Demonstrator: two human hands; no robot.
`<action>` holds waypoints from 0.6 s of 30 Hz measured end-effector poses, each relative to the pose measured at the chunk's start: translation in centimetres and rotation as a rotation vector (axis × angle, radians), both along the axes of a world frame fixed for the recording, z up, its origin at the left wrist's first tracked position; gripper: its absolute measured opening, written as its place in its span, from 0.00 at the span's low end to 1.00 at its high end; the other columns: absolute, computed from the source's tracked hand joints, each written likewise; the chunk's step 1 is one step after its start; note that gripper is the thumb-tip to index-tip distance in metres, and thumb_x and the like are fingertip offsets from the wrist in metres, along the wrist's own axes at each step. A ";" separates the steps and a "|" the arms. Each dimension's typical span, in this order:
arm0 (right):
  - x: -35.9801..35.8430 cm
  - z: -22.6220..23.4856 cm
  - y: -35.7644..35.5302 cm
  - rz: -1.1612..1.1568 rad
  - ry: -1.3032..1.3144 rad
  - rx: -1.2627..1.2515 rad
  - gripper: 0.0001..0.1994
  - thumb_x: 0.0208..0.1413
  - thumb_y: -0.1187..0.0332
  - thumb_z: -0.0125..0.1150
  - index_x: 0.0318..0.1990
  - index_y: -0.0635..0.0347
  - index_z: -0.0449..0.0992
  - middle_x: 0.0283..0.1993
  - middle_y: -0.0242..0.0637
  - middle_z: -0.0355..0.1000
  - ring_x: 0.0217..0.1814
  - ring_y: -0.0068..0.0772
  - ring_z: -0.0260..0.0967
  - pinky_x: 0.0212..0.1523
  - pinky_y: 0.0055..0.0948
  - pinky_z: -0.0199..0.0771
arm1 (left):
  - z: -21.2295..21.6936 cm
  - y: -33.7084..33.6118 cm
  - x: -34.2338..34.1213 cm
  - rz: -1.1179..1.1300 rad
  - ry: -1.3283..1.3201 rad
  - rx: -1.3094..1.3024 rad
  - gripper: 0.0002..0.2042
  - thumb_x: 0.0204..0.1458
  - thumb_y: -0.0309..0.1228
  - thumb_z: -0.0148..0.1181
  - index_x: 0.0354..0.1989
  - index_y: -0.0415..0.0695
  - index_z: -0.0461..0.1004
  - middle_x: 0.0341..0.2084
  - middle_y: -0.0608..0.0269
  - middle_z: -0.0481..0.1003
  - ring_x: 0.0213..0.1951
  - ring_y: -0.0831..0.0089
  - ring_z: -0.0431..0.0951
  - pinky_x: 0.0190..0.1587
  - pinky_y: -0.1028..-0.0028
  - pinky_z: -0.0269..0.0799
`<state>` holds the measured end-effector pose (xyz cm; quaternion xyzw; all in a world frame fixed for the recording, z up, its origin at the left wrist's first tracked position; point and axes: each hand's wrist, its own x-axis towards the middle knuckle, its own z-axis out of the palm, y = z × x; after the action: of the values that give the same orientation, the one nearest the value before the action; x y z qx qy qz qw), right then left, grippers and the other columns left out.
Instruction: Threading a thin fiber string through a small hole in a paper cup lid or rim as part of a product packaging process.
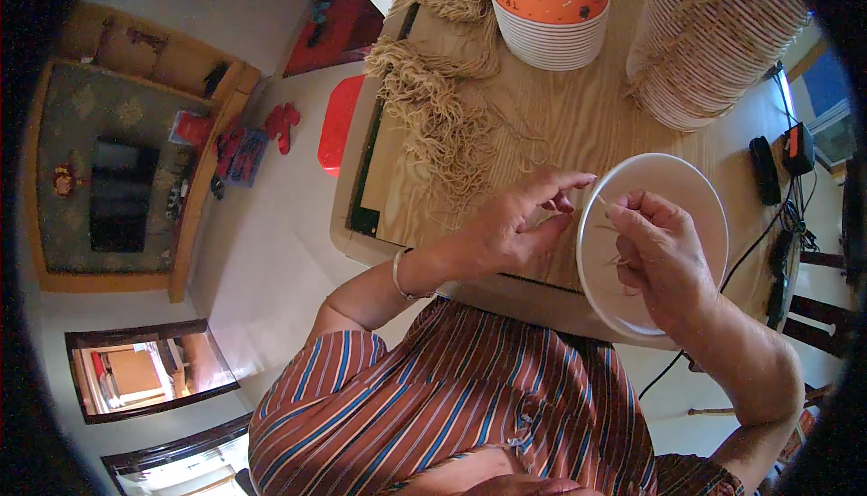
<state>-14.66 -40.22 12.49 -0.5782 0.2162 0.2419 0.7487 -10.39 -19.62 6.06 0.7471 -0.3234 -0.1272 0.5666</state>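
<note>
A white paper bucket (pixel 607 302) with a round rim stands tilted toward me at the table's near right. Over its mouth, my right hand (pixel 666 257) is closed, with thumb and forefinger pinching a thin tan string; the curled fingers hide part of it. My left hand (pixel 528 230) is open at the bucket's left, forefinger stretched to the rim and thumb apart from it. Whether that fingertip touches the rim, I cannot tell. Left of the bucket lies a loose heap of tan strings (pixel 442 130), running back along the table's left side.
A stack of nested orange and white buckets (pixel 553 31) stands at the back. Farther right is a taller stack (pixel 722 40) with tan strings draped over it. Black cables and a black adapter (pixel 798 148) lie along the table's right edge. A red stool (pixel 341 126) stands beyond the left edge.
</note>
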 end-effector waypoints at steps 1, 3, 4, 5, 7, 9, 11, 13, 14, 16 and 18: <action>0.0 0.0 0.0 0.000 0.000 0.000 0.06 0.57 0.64 0.59 0.35 0.55 0.71 0.19 0.21 0.58 0.19 0.13 0.54 0.16 0.17 0.56 | -0.1 0.0 0.1 0.002 0.000 -0.007 0.24 0.52 0.18 0.55 0.59 0.43 0.64 0.47 0.57 0.71 0.41 0.69 0.75 0.46 0.73 0.73; 0.1 0.0 0.0 -0.007 0.014 0.002 0.06 0.57 0.64 0.59 0.36 0.55 0.71 0.19 0.21 0.58 0.18 0.13 0.54 0.16 0.17 0.56 | 0.0 -0.1 0.2 0.004 0.000 -0.015 0.23 0.53 0.19 0.55 0.58 0.43 0.65 0.47 0.57 0.72 0.42 0.69 0.76 0.46 0.72 0.73; 0.1 0.0 0.0 -0.007 0.014 0.001 0.06 0.57 0.64 0.59 0.36 0.55 0.71 0.19 0.21 0.58 0.18 0.13 0.54 0.16 0.17 0.56 | 0.1 -0.2 0.2 0.006 0.004 -0.031 0.21 0.53 0.19 0.55 0.57 0.42 0.66 0.47 0.56 0.72 0.43 0.68 0.76 0.47 0.72 0.72; 0.1 0.1 0.0 -0.014 0.016 -0.004 0.06 0.57 0.64 0.59 0.36 0.55 0.71 0.19 0.21 0.58 0.18 0.13 0.54 0.16 0.17 0.56 | 0.1 -0.3 0.2 0.009 0.010 -0.047 0.20 0.54 0.20 0.55 0.57 0.42 0.67 0.47 0.55 0.73 0.44 0.67 0.76 0.47 0.72 0.72; 0.1 0.2 0.2 -0.021 0.020 -0.009 0.06 0.57 0.64 0.59 0.36 0.55 0.71 0.19 0.21 0.58 0.18 0.13 0.54 0.16 0.17 0.56 | 0.0 -0.5 0.3 0.028 -0.029 -0.044 0.19 0.55 0.21 0.55 0.56 0.42 0.67 0.46 0.55 0.74 0.45 0.67 0.76 0.47 0.72 0.72; 0.2 0.2 0.3 -0.026 0.025 -0.064 0.06 0.57 0.65 0.59 0.36 0.55 0.71 0.19 0.21 0.58 0.18 0.12 0.53 0.15 0.17 0.55 | 0.1 -0.6 0.4 0.046 -0.068 -0.040 0.18 0.55 0.22 0.55 0.55 0.41 0.68 0.46 0.54 0.74 0.46 0.66 0.76 0.48 0.72 0.72; 0.3 0.1 0.2 -0.013 0.024 -0.041 0.06 0.57 0.65 0.59 0.36 0.55 0.71 0.19 0.20 0.58 0.18 0.12 0.53 0.15 0.17 0.55 | 0.4 -0.5 0.4 0.023 0.031 -0.030 0.17 0.58 0.25 0.53 0.56 0.40 0.68 0.50 0.57 0.73 0.52 0.69 0.72 0.55 0.71 0.66; 0.4 0.1 0.1 0.001 0.023 -0.017 0.06 0.57 0.65 0.59 0.36 0.55 0.71 0.19 0.20 0.58 0.17 0.12 0.53 0.15 0.17 0.55 | 0.2 -0.6 0.3 0.034 0.022 -0.035 0.17 0.58 0.24 0.53 0.56 0.40 0.68 0.50 0.56 0.73 0.52 0.69 0.72 0.55 0.71 0.66; 0.4 0.2 0.2 -0.002 0.020 -0.019 0.06 0.57 0.65 0.59 0.35 0.55 0.71 0.18 0.20 0.58 0.17 0.12 0.53 0.15 0.17 0.55 | 0.1 -0.6 0.3 0.044 0.015 -0.041 0.17 0.58 0.24 0.53 0.56 0.40 0.67 0.50 0.56 0.73 0.52 0.69 0.73 0.55 0.71 0.66; 0.5 0.2 0.2 -0.008 0.016 -0.022 0.06 0.57 0.65 0.59 0.35 0.55 0.71 0.18 0.20 0.57 0.17 0.12 0.53 0.15 0.17 0.55 | 0.5 -0.8 0.4 0.041 0.028 -0.037 0.17 0.58 0.24 0.53 0.56 0.39 0.67 0.50 0.56 0.73 0.53 0.68 0.72 0.55 0.71 0.66; 0.6 0.2 0.3 -0.008 0.000 -0.021 0.06 0.57 0.65 0.59 0.36 0.55 0.72 0.18 0.20 0.57 0.17 0.13 0.53 0.15 0.17 0.55 | 0.7 -0.8 0.4 0.042 0.041 -0.031 0.17 0.58 0.24 0.53 0.56 0.39 0.67 0.50 0.56 0.73 0.53 0.68 0.72 0.55 0.71 0.66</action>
<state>-14.10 -39.92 12.67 -0.5852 0.2213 0.2366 0.7434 -9.99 -20.43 6.71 0.7421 -0.2979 -0.1253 0.5872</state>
